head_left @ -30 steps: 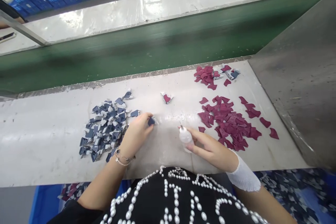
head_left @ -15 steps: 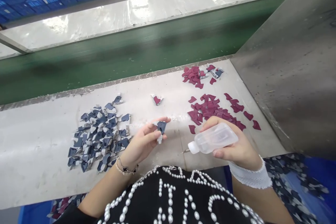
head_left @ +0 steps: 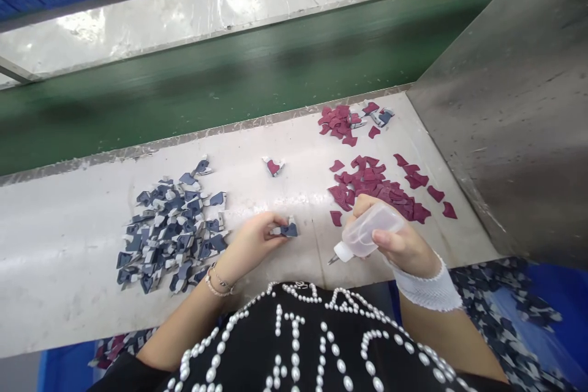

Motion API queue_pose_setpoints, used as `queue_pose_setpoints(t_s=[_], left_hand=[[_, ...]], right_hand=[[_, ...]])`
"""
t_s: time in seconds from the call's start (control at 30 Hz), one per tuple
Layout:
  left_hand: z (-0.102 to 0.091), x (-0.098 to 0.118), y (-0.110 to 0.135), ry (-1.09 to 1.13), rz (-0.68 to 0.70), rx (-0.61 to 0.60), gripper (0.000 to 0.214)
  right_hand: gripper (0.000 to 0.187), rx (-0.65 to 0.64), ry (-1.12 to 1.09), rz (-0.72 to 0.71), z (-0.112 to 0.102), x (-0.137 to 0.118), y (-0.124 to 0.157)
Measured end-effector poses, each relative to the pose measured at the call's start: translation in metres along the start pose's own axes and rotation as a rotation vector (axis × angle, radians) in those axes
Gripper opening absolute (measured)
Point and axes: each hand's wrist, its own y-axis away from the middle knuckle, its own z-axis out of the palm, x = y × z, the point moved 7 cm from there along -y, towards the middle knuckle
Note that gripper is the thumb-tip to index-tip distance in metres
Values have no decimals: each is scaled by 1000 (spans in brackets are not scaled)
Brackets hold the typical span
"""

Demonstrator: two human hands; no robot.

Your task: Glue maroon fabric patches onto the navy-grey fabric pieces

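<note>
Currently pinching a blue-and-grey piece (head_left: 289, 230) between thumb and fingers of the nearly closed left hand (head_left: 255, 239), midway between the blue pile (head_left: 172, 233) and the red pile (head_left: 381, 187) on the white table (head_left: 68, 226). Gripping a clear bottle (head_left: 374, 226), nozzle tilted downward, in the curled right hand (head_left: 407, 251). Wearing a black shirt (head_left: 257, 346) with pearl letters (head_left: 295, 343), not readable as a word.

A white worktable (head_left: 68, 239) bears a heap of navy-and-grey pieces (head_left: 172, 220) on its left. Maroon cutouts (head_left: 370, 179) lie in two clusters on the right, with one maroon-and-white piece (head_left: 273, 166) between.
</note>
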Motion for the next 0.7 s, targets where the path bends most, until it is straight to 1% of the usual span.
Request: queue_pose_setpoints(t_s=[0.07,0.13,0.2,0.27,0.33,0.4,0.47,0.53,0.6,0.67,0.7], left_hand=[[0,-3,-3,34,16,6,19],[-2,-4,-3,100,31,15,24],[-4,-2,-3,214,64,10,27],[-5,1,-2,375,84,2,25],[-4,1,-1,592,59,-20,25],[2,3,1,796,-1,-59,32],[8,8,4,918,-24,-91,40],[12,18,9,931,22,-113,50],[16,30,14,871,96,-129,57],[19,37,19,782,150,-106,56],[19,39,20,733,166,-75,53]], right_hand=[[31,-35,-11,12,4,0,-2],[34,-91,-14,29,9,-1,-3],[42,-160,-15,35,15,-4,-3],[43,-190,-6,17,19,-9,-2],[38,-157,53,-9,20,-15,-1],[37,-97,161,-27,22,-21,1],[36,-24,283,-46,25,-28,3],[35,75,424,-94,29,-37,6],[33,155,597,-161,36,-47,9],[32,189,758,-238,47,-55,11],[31,189,816,-274,53,-59,10]])
